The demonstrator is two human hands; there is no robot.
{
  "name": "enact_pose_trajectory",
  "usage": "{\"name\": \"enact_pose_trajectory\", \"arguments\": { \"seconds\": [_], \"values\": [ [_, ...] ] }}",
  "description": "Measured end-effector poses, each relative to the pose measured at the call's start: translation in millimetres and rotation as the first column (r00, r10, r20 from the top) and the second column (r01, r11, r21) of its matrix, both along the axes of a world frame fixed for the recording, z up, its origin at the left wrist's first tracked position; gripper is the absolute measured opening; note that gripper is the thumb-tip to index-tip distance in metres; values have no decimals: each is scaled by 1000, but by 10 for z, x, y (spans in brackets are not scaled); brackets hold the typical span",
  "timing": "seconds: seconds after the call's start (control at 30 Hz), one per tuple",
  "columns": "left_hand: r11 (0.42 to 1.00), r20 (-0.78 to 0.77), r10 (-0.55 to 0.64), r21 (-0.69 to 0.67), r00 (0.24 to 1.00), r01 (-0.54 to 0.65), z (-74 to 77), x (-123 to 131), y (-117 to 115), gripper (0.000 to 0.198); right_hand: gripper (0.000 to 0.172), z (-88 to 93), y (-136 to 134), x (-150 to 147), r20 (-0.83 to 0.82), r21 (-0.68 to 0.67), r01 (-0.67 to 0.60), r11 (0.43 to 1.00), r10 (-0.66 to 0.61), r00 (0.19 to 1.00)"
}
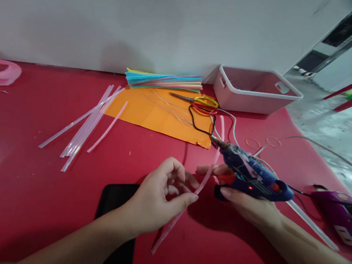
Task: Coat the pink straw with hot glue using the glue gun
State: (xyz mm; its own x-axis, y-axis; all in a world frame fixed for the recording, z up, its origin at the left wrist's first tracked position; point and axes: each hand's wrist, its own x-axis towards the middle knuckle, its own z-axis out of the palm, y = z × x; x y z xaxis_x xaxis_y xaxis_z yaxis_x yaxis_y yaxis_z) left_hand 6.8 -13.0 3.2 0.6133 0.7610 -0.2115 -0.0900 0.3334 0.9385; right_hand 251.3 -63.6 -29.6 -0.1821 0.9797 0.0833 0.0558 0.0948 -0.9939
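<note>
- One pink strip (207, 178) stands in front of the wearer, above the red bench (34, 201); whether its upper part and the length below the thumb are a single piece cannot be told.
- The left hand (161, 196) has thumb and forefinger closed on the pink strip, other fingers loosely curled; some fingertips are hidden behind it.
- The right hand (252, 206) is wrapped around the handle of a blue glue gun (249, 167), which conceals part of its grip. A red light shows on the body.
- The nozzle points toward the orange sheet (153, 109), close by the pink strip; contact between the two cannot be confirmed.
- A clear stick (312, 226) protrudes from the gun's rear.
- A flat black object (121, 263) lies partly under the left forearm, cut off by the bottom edge; its kind is unclear.
- Scissors (204, 103) rest on the orange sheet; thin strands there are hard to make out.
- A purple power strip (338, 216) is cropped at right, a pink ring-shaped item (8, 74) at left.
- The pink bin (246, 101) has its floor out of sight.
</note>
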Motion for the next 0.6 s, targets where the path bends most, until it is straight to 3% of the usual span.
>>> {"name": "enact_pose_trajectory", "arguments": {
  "seconds": [0.27, 0.47, 0.6],
  "values": [
    [999, 25, -48, 6, 999, 48, -36, -18, 1, 29, 56, -129, -45, 162, 81, -31, -10, 999, 12, 997],
    [996, 81, -83, -33, 993, 86, -18, -32, 26, 19, 55, -217, -64, 184, 19, -30, 21, 999, -20, 1000],
    [990, -38, -128, -69, 991, 125, 59, -28, 43, 19, 55, -198, -54, 168, -23, -48, 16, 999, -17, 1000]
  ]
}}
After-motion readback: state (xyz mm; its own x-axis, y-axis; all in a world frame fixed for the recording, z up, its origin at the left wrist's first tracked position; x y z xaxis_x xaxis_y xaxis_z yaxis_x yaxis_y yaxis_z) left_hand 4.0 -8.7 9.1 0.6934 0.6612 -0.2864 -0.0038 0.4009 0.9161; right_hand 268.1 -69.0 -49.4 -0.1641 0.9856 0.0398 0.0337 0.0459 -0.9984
